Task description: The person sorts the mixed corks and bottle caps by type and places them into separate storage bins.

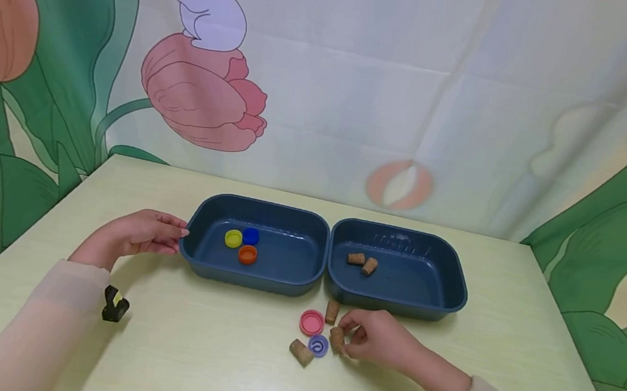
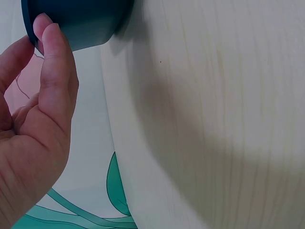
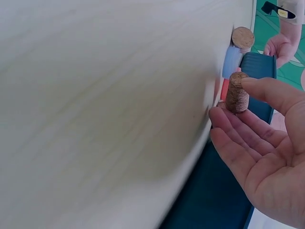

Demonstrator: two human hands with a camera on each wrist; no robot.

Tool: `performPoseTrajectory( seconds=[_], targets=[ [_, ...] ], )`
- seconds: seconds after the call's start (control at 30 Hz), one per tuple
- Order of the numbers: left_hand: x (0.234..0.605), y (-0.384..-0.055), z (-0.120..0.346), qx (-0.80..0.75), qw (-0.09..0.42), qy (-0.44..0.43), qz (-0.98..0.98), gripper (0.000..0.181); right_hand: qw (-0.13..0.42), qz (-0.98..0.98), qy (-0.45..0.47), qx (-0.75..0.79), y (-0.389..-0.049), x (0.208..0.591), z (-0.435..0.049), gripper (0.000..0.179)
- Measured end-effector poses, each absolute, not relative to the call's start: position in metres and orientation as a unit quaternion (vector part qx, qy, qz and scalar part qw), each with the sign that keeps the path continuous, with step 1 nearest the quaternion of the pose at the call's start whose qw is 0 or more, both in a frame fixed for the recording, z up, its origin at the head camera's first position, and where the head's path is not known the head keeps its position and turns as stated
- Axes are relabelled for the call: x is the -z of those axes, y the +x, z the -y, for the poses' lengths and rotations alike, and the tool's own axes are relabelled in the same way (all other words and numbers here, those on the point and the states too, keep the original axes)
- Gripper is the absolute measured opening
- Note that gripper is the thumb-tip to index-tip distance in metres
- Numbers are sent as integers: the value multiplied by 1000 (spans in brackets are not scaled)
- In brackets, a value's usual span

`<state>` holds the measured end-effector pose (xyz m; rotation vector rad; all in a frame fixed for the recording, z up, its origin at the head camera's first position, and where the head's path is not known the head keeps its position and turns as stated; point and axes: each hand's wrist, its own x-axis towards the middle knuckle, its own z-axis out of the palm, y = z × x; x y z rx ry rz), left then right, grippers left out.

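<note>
"Cork [image 1: 337,340]: which hand's nearer?"

"Right hand [image 1: 375,339]. Its fingers pinch it, just left of the palm, long axis running thumb to forefinger."

"Left hand [image 1: 149,231]?"

"Gripping the left tray's [image 1: 251,282] rim."

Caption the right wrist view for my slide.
Right hand pinches a brown cylindrical cork, with the left hand at a dark blue rectangular plastic tray behind.

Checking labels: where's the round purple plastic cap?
Head view: purple cap sits lower, just right of centre, between two brown cylindrical corks, below the round pink plastic cap.
</note>
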<state>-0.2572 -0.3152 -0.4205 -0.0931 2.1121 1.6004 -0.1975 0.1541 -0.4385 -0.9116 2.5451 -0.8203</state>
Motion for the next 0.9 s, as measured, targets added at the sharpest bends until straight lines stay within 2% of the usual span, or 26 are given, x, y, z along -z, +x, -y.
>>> performPoseTrajectory(
  seconds=[0.9],
  targets=[
    [418, -256, 314, -587, 244, -29, -772, 47, 150, -905, -281, 281, -193, 414, -182, 26]
  ],
)
